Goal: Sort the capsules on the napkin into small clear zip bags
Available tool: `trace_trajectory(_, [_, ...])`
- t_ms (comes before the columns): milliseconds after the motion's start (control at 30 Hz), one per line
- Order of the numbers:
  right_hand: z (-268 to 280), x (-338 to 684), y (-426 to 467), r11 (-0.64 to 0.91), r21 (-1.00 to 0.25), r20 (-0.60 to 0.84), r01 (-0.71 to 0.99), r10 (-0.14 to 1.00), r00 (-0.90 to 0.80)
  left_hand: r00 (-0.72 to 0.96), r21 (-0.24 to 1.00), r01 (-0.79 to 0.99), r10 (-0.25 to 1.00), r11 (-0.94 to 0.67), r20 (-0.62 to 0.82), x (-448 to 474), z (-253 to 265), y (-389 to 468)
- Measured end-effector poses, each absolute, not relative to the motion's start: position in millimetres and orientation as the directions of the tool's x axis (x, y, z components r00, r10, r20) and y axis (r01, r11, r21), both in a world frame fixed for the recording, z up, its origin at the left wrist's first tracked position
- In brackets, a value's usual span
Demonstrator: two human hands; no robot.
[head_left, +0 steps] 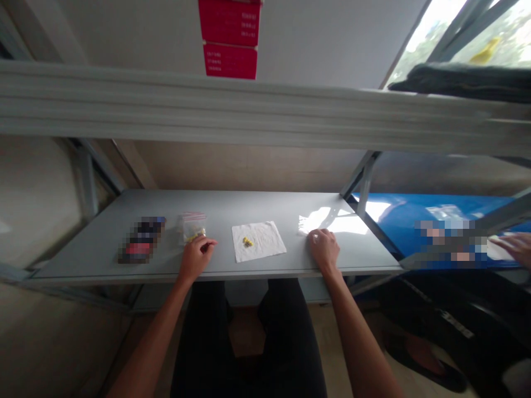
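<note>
My left hand (198, 258) is at the table's front left, its fingers curled into a loose pinch; what they hold, if anything, cannot be made out. Just behind it lies a clear zip bag (193, 222) with small yellow pieces inside. Between my hands a white cloth (265, 241) is spread flat, with a small cluster of yellow pieces (248, 242) on it. My right hand (325, 249) rests on the table with fingers bent down and closed, a small shiny spot at them. Beyond those fingers, a crumpled clear plastic (306, 224) lies in bright sunlight.
A blurred-out dark and red object (142, 240) lies on the left of the grey table (224, 205). A shelf beam (249, 113) crosses above. At right, beyond a metal post, another person's hand (516, 246) is at a blue table (398, 213).
</note>
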State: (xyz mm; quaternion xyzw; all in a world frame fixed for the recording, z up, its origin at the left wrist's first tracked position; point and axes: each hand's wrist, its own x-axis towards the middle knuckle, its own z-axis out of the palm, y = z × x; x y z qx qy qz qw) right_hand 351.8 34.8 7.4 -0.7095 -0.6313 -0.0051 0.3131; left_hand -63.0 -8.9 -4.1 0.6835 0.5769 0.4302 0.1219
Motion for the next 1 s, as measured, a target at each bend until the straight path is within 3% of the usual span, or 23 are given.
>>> trace_trajectory(100, [13.3, 345.8, 37.8, 0.158, -0.677, 0.462, 0.719, 0.852, 0.247, -0.01, 0.623, 0.714, 0.885, -0.321, 0.466, -62.3, -3.3, -10.0])
trace_trajectory(200, [20.7, 314.9, 36.5, 0.274, -0.766, 0.476, 0.581, 0.849, 0.228, 0.013, 0.494, 0.796, 0.825, -0.35, 0.564, -57.1, 1.2, -15.2])
trace_trajectory(267, [24.9, 278.4, 32.7, 0.332, -0.802, 0.457, 0.496, 0.877, 0.153, 0.078, 0.355, 0.846, 0.751, -0.397, 0.655, -51.8, 5.4, -20.0])
trace_trajectory(367, [28.6, 214.5, 23.2, 0.387, -0.912, 0.379, 0.134, 0.922, -0.081, 0.236, 0.165, 0.854, 0.65, -0.494, 0.722, -44.6, 10.4, -25.9])
trace_trajectory(433, [28.8, 178.4, 15.4, 0.394, -0.917, 0.376, 0.064, 0.906, -0.193, 0.298, 0.096, 0.842, 0.606, -0.531, 0.737, -41.9, 12.3, -28.2])
trace_trajectory(667, [14.5, 140.7, 0.2, 0.541, -0.821, 0.446, 0.184, 0.808, -0.385, 0.384, 0.037, 0.828, 0.614, -0.559, 0.689, -42.1, 12.0, -27.8])
trace_trajectory(1000, [3.4, 144.4, -0.6, 0.519, -0.818, 0.442, 0.249, 0.843, -0.306, 0.362, 0.174, 0.826, 0.74, -0.537, 0.567, -44.4, 5.0, -22.0])
